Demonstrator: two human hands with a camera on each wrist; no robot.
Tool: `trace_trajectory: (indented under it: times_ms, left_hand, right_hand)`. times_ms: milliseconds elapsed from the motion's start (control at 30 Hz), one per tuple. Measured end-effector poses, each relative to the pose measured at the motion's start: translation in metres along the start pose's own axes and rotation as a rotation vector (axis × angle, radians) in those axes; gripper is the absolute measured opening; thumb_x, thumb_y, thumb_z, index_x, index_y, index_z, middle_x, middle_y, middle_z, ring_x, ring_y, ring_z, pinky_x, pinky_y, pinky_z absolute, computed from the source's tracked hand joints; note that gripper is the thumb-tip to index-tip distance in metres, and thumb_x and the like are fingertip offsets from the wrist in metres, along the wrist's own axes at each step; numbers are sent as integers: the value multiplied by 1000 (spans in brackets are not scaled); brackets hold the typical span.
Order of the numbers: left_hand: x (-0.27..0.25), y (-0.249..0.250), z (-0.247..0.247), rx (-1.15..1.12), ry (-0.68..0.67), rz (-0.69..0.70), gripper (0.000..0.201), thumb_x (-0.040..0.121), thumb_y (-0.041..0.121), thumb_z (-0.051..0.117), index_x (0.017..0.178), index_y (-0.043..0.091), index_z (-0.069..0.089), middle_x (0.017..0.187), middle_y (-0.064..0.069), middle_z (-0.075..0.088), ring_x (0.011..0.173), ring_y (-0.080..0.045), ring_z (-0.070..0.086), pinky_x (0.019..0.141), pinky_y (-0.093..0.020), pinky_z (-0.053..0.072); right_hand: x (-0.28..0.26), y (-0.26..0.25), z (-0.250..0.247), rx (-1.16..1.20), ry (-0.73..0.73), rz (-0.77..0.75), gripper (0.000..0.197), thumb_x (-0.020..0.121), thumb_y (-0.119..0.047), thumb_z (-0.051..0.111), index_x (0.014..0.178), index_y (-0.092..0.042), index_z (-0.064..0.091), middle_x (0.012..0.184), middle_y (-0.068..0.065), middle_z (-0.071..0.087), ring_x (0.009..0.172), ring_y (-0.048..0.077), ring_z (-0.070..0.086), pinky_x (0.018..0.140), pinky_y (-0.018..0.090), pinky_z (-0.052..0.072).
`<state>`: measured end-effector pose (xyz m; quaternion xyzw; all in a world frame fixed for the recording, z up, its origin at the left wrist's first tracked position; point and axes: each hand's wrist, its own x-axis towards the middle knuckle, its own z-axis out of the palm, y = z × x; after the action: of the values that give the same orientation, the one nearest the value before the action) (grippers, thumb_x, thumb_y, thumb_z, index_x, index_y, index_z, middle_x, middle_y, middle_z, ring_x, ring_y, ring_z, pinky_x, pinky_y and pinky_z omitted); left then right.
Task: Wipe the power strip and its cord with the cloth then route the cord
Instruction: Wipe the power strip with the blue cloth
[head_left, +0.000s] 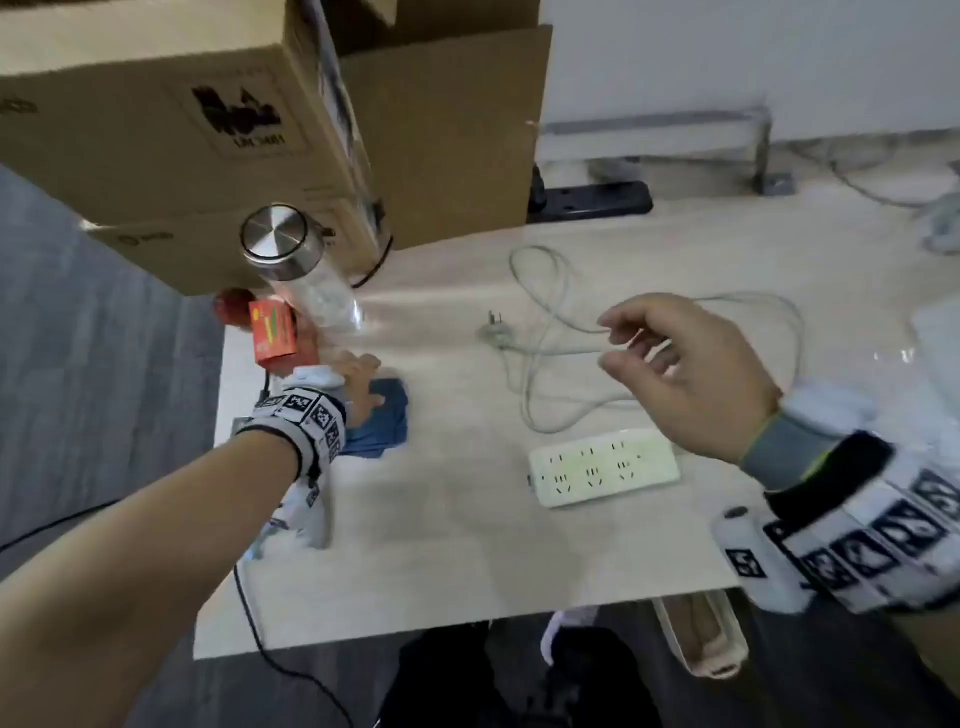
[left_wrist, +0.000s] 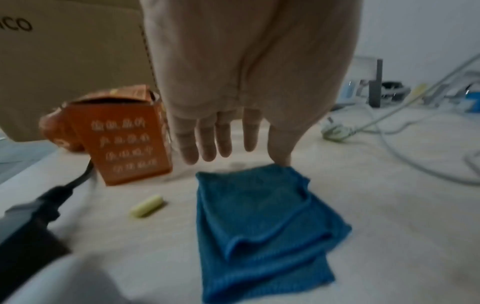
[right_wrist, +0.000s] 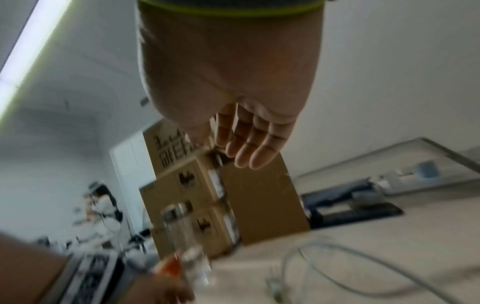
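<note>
A white power strip (head_left: 605, 466) lies on the pale table (head_left: 441, 545) near the front, sockets up. Its grey-white cord (head_left: 545, 322) runs in loose loops behind it and ends in the plug (head_left: 493, 332). The folded blue cloth (left_wrist: 262, 226) lies at the table's left. My left hand (left_wrist: 233, 158) hangs over its far edge with straight fingers, the thumb tip touching a corner. My right hand (head_left: 649, 353) hovers above the cord loops, fingers relaxed and apart, holding nothing; the right wrist view shows the cord (right_wrist: 337, 267) below it.
Stacked cardboard boxes (head_left: 208, 130) fill the back left. A glass bottle with a steel cap (head_left: 296, 270) and an orange carton (left_wrist: 122, 137) stand just behind the cloth. A black adapter (left_wrist: 26, 226) and a small pale stick (left_wrist: 146, 206) lie left of the cloth. A black power strip (head_left: 592, 200) sits at the back.
</note>
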<state>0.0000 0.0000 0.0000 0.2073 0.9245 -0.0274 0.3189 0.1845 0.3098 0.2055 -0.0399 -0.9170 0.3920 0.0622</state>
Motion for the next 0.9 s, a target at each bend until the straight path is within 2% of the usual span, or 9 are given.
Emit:
trace_trajectory:
  times_ms: [133, 200, 300, 367, 500, 600, 700, 833, 900]
  left_hand:
    - [-9, 2, -8, 121, 63, -80, 32, 91, 40, 52, 113, 16, 49, 106, -9, 59, 89, -26, 55, 78, -36, 48]
    - [-25, 8, -14, 132, 91, -43, 26, 91, 34, 46, 102, 13, 57, 92, -7, 59, 79, -24, 54, 74, -33, 49]
    - [-50, 38, -14, -220, 132, 48, 7, 86, 21, 61, 90, 15, 62, 86, -5, 59, 73, -25, 57, 66, -33, 49]
    - [-76, 70, -14, -391, 177, 134, 10, 82, 20, 71, 86, 21, 62, 89, -1, 58, 74, -23, 58, 67, -32, 46]
    - [-121, 142, -14, -595, 43, 293, 19, 79, 22, 75, 77, 33, 59, 77, 5, 67, 67, -12, 63, 61, -26, 50]
    - [-143, 199, -16, -684, 25, 414, 19, 78, 16, 76, 77, 28, 61, 72, 5, 67, 63, -9, 60, 61, -29, 50]
    - [-156, 236, -18, -857, 6, 493, 16, 78, 8, 76, 81, 16, 63, 76, -4, 68, 66, -18, 63, 66, -34, 53]
    - [-163, 256, -17, -1031, 25, 451, 17, 77, 2, 75, 78, 13, 62, 72, -1, 66, 66, -13, 62, 64, -34, 56]
    - [-166, 267, -10, -1092, 67, 421, 15, 79, 2, 74, 80, 11, 62, 75, -6, 67, 69, -17, 63, 65, -39, 57]
  right_hand:
    - [-24, 35, 32, -134, -135, 115, 30, 81, -36, 58, 107, -22, 62, 92, -10, 57, 73, 10, 58, 69, 36, 51]
    - [-37, 52, 45, -138, -161, 165, 31, 81, -38, 57, 108, -22, 61, 93, -11, 56, 73, 11, 58, 70, 36, 51]
    - [-68, 76, 48, -109, -149, 249, 28, 84, -33, 62, 109, -20, 61, 93, -9, 56, 73, 12, 56, 72, 35, 50]
    - [-90, 83, 49, -71, -172, 286, 30, 84, -32, 66, 112, -20, 60, 95, -10, 54, 76, 12, 56, 72, 32, 48]
    - [-117, 79, 56, 66, -255, 308, 64, 76, -45, 74, 132, -31, 48, 121, -10, 52, 98, 8, 54, 84, 28, 48]
    - [-123, 76, 52, 138, -291, 288, 81, 71, -47, 78, 140, -36, 37, 134, -12, 45, 115, 7, 49, 95, 27, 43]
    - [-125, 79, 39, 223, -232, 254, 68, 74, -41, 78, 133, -30, 48, 122, -14, 54, 109, 4, 53, 91, 23, 44]
    - [-134, 90, 27, 299, -173, 230, 18, 80, -31, 74, 93, -30, 63, 83, -9, 66, 75, 5, 58, 67, 23, 45]
    - [-136, 100, 25, 308, -179, 239, 12, 83, -24, 71, 79, -25, 60, 70, -6, 60, 64, 8, 51, 60, 25, 40]
